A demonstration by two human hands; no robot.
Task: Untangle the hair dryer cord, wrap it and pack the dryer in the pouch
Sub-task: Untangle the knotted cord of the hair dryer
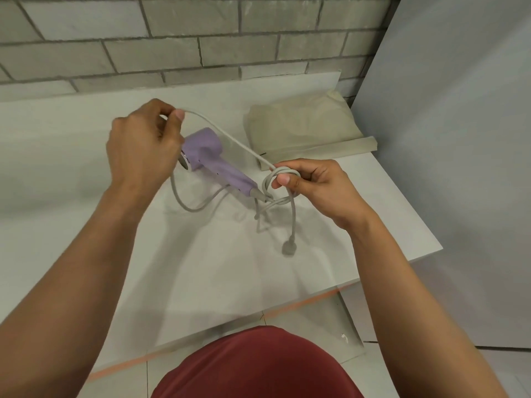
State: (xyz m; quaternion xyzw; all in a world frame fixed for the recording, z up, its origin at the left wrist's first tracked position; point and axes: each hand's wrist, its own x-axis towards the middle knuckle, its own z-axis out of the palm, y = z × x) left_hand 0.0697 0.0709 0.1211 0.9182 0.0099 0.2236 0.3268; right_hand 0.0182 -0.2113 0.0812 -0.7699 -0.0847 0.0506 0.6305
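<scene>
**Cord bunched, dryer half hidden**

The left grip point(143, 145) pinches the cord point(230, 136). The right grip point(313, 185) clasps its small coils. Between them, over the surface point(86, 168), is the lilac dryer point(207, 153), its front hidden behind the left grip. The plug point(288, 248) dangles, blurred. The pouch point(304, 130) lies beyond.

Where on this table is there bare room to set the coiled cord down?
Bare table left of the left hand, and the near stretch below the plug. Crowded: hair dryer, cord at the right hand, pouch behind it.
</scene>
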